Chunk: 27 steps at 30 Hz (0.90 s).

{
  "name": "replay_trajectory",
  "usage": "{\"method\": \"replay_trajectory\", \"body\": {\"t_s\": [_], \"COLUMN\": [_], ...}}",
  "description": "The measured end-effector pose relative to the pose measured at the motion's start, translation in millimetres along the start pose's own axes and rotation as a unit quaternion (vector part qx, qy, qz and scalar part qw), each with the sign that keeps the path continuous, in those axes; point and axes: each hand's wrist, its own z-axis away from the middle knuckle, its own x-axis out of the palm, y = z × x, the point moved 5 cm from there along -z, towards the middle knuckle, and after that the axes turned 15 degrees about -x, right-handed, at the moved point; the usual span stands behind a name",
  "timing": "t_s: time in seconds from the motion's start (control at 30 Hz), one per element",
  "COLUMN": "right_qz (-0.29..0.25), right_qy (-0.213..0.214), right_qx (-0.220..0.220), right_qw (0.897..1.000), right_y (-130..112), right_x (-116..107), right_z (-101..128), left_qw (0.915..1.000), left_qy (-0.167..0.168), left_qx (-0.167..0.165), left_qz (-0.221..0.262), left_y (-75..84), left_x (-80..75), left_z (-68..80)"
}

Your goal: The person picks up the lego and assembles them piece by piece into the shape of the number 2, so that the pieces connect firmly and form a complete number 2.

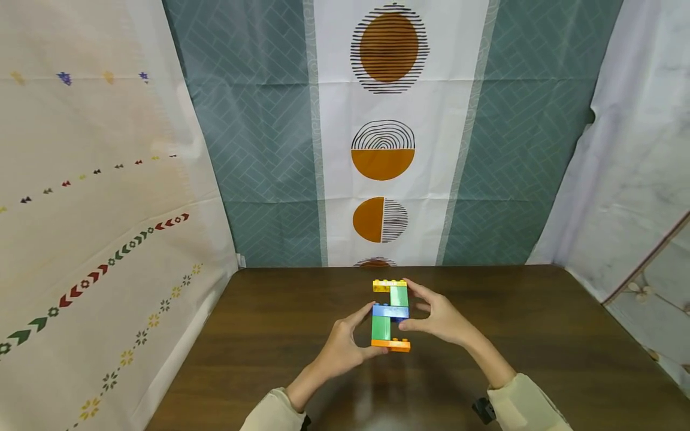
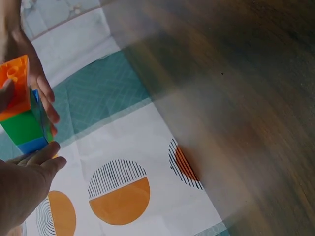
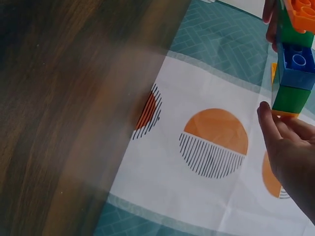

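Left hand [image 1: 345, 347] fingers pinch the brick stack [image 1: 390, 314] at its orange bottom and blue middle. Stack upright between both hands, above the worktop [image 1: 539, 335]. Right hand [image 1: 439, 317] fingers grip its upper right side.

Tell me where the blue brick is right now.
In the head view the blue brick sits mid-stack in the brick tower, between two green bricks, held above the wooden table by the left hand and right hand.
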Motion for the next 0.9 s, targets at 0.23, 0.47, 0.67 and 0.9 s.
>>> {"method": "replay_trajectory", "body": {"t_s": [0.23, 0.47, 0.67, 0.9], "right_qz": [0.015, 0.017, 0.014, 0.003], "right_qy": [0.011, 0.029, 0.028, 0.029], "right_qx": [0.01, 0.018, 0.032, 0.042], "right_qw": [1.0, 0.999, 0.999, 0.999], "right_y": [4.1, 8.2, 13.2, 15.3], "right_x": [1.8, 5.5, 7.7, 6.0], "right_z": [3.3, 4.0, 6.0, 5.0], "left_qw": [0.9984, 0.9971, 0.9969, 0.9985], "left_qy": [-0.032, -0.038, -0.04, -0.031], "left_qx": [-0.038, -0.044, -0.046, -0.037], "left_qz": [0.027, 0.05, 0.05, 0.027], "left_y": [-3.1, -5.1, -6.5, -6.0], "left_x": [2.3, 4.2, 4.4, 2.4], "left_z": [1.0, 0.8, 0.6, -3.6]}}
